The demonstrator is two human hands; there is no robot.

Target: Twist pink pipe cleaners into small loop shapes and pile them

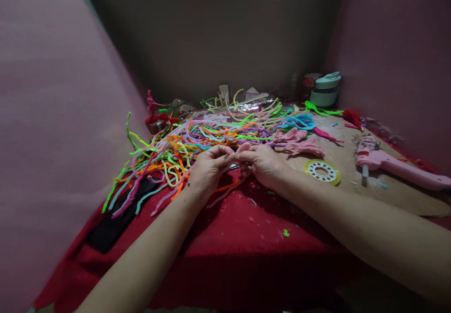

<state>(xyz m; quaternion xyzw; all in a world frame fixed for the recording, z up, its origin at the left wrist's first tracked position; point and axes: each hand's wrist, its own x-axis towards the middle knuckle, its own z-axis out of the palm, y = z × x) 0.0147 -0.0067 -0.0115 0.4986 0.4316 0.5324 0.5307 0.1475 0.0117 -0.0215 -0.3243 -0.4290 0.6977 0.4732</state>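
Note:
In front of a heap of pipe cleaners (176, 151) in many colours, my two hands meet fingertip to fingertip. My left hand (208, 163) pinches with thumb and forefinger at a small pink pipe cleaner piece (244, 147). My right hand (267, 163) is closed on the same piece from the other side, its fingers curled under. A small shiny metal part (234, 166) shows just below the fingertips; what it belongs to is hidden. Bent pink pipe cleaners (299, 143) lie beyond my right hand.
At right are a yellow tape roll (322, 171) and a pink glue gun (405, 165) on a brown board (347, 151). A teal-lidded container (324, 91) stands at the back. A black flat object (109, 226) lies left on the red cloth (239, 233), scattered with scraps. Walls rise on both sides.

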